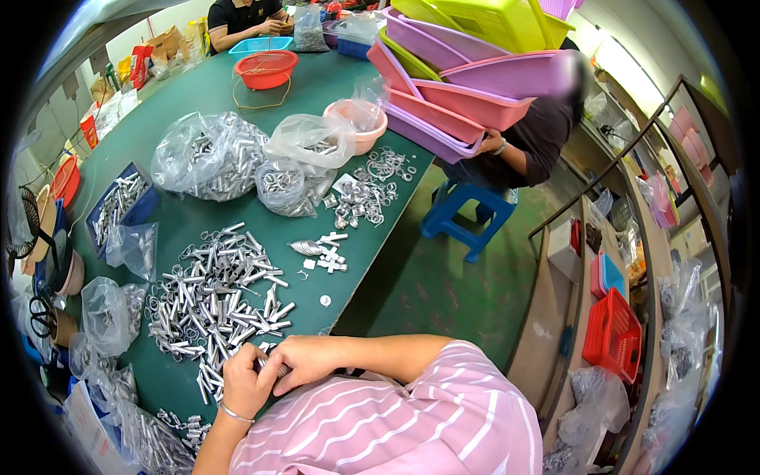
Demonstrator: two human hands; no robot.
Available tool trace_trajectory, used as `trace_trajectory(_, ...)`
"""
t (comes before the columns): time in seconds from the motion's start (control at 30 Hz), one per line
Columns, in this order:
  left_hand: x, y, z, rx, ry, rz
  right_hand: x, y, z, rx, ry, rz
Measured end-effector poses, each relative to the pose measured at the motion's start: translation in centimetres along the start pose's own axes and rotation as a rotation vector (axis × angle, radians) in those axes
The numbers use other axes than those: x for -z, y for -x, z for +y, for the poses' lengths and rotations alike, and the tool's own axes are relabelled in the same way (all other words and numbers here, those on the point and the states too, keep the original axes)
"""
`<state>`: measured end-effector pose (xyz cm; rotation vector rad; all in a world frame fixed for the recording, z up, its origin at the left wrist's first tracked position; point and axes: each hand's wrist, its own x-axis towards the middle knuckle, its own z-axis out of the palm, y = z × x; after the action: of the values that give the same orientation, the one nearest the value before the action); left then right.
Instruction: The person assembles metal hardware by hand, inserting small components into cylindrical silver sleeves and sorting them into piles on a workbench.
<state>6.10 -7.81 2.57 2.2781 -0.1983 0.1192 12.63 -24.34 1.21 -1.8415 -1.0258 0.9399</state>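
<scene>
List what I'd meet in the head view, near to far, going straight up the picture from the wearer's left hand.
Left hand → metal pile → big bag → red basket → blue basin → person in black.

The near striped shirt is pink with white lines. A green tabletop carries silver-grey metal tubes, with a dark-blue bin on the left, a pale-pink bowl farther right and, at the far end, an orange-red basket before a light-blue tray. Lime-green, purple and coral-pink trays mix in the far-right stack; the stool is blue, the right-hand slotted basket red.
</scene>
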Motion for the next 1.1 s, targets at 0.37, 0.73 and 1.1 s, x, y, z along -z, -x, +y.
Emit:
trace_trajectory(0.37, -0.4, 0.1, 0.2, -0.110, -0.101, -0.033, -1.3, -0.2, 0.7, 0.046, -0.315, 0.005)
trace_trajectory(0.73, -0.3, -0.5, 0.1, -0.197, -0.131, 0.110, -4.0, -1.6, 0.0, 0.145, -0.037, 0.512)
trace_trajectory(1.1, -0.7, 0.4, -0.9, -0.152, -0.102, 0.094, -2.2, -1.4, 1.4, 0.036, -0.347, 0.034)
